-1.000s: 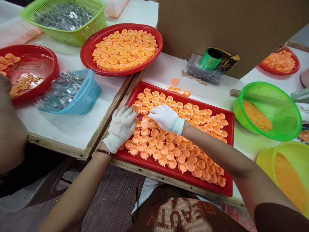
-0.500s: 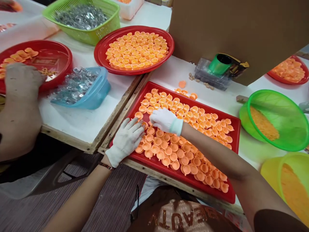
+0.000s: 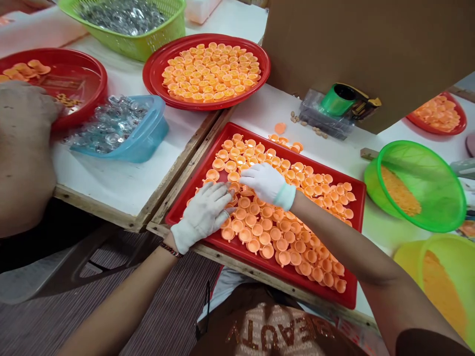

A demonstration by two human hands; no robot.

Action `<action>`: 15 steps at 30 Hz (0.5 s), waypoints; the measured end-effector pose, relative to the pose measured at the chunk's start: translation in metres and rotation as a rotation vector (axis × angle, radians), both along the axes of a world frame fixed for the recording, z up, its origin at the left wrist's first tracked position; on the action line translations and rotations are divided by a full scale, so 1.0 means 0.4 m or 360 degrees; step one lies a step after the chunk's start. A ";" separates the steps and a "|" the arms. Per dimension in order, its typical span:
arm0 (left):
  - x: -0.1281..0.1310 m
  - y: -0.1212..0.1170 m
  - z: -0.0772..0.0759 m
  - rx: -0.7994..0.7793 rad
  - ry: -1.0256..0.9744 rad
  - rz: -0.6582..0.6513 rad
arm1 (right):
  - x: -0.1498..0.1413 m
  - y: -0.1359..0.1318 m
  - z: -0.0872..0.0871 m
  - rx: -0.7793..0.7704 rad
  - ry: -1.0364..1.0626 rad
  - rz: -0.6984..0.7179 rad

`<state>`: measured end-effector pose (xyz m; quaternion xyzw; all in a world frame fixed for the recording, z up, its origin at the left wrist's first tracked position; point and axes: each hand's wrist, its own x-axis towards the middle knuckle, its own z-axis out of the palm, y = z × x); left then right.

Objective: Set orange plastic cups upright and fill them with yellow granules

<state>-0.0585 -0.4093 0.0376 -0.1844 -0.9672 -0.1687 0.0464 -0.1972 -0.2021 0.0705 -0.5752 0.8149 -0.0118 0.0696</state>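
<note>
- Because our left hand (image 3: 203,212) and right hand (image 3: 264,182), both in white gloves, cover part of the small orange cups (image 3: 267,251), we cannot see every cup beneath them.
- We see our left fingers slightly apart, lying over cups near the tray's left end; our right fingers curl down, their tips hidden, so we cannot tell whether they clamp a cup.
- At the left edge a co-worker's hand (image 3: 25,106) is cut off beside a red basin (image 3: 98,81); the yellow bowl (image 3: 447,249) runs out at the right.
- Our cups fill most of the red tray (image 3: 360,200), which lies on a white, wood-edged bench (image 3: 256,113).
- Around us stand a round red dish (image 3: 153,74) of filled cups, a blue basin (image 3: 150,143) of clear pieces, a green bowl (image 3: 441,198) and a brown panel (image 3: 352,44), above a striped floor (image 3: 185,287).
- Compared with the frame before, our left hand is farther over the tray, closer to our right.
</note>
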 end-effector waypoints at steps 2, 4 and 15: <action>0.002 -0.019 0.010 0.0021 0.0093 0.0163 | 0.000 -0.019 -0.005 -0.0013 0.0017 0.0025; 0.007 -0.045 0.019 -0.0017 0.0123 0.0334 | -0.006 -0.030 0.002 0.0002 0.0022 0.0049; 0.045 -0.064 -0.031 -0.0156 0.0220 0.0172 | -0.319 0.253 0.023 -0.0063 0.0059 -0.1350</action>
